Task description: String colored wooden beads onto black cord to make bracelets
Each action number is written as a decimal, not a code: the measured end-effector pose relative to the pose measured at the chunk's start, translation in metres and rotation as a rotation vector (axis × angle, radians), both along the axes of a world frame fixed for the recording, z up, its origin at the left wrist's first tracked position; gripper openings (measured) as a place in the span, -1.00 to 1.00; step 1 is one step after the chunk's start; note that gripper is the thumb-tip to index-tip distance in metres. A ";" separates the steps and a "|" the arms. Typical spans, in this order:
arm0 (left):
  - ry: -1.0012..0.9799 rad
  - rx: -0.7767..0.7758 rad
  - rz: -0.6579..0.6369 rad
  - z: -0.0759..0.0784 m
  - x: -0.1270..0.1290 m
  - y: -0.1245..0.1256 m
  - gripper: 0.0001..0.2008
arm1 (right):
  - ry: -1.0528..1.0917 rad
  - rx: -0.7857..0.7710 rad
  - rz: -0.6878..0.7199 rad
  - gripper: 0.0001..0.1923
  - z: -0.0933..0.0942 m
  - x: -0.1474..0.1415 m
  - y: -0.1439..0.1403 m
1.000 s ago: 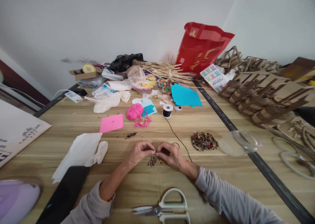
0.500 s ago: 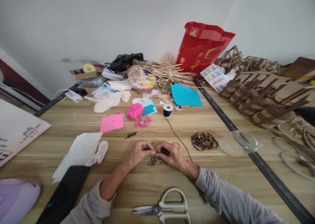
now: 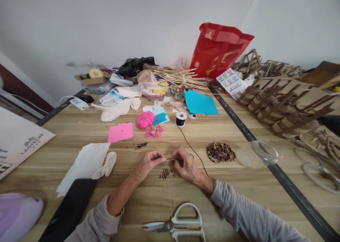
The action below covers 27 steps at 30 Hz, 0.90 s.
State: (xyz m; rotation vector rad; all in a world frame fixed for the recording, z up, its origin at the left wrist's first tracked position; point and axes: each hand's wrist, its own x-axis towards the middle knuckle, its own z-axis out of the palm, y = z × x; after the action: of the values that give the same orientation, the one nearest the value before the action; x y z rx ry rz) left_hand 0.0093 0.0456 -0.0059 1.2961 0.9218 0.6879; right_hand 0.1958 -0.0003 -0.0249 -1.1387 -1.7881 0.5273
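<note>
So it's a light wooden table point(image 3: 66, 132) shoved against a white wall, clutter piled at 12 o'clock. Left hand point(image 3: 149, 161) and right hand point(image 3: 185, 163) both pinch one black cord point(image 3: 191, 148) running up to one black spool point(image 3: 181, 119). One small bead cluster point(image 3: 165, 173) sits just below the hands, one big bead pile point(image 3: 220, 152) at 3 o'clock, one pair of scissors point(image 3: 177, 225) at 6.

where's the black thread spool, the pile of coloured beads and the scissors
black thread spool point(image 3: 181, 119), head view, on the dark wound thread of its side.
pile of coloured beads point(image 3: 220, 152), head view, on the middle of the heap.
scissors point(image 3: 186, 221), head view, on the pale handle loops.
</note>
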 end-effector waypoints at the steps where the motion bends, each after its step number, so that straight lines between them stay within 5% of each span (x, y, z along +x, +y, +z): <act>1: -0.006 -0.001 0.006 0.000 0.000 0.000 -0.82 | 0.000 0.003 -0.008 -0.73 -0.001 0.001 0.000; 13: 0.019 0.013 0.005 0.005 0.001 0.000 -0.83 | 0.048 -0.053 0.183 -0.82 0.005 0.001 -0.002; 27: 0.025 0.010 -0.010 0.000 0.000 0.000 -0.81 | 0.040 -0.042 0.154 -0.81 0.010 0.000 0.000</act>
State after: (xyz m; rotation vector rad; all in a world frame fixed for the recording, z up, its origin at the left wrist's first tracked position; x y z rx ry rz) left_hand 0.0096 0.0452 -0.0058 1.3203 0.9332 0.6708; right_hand 0.1957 -0.0001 -0.0151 -1.0169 -1.8462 0.6770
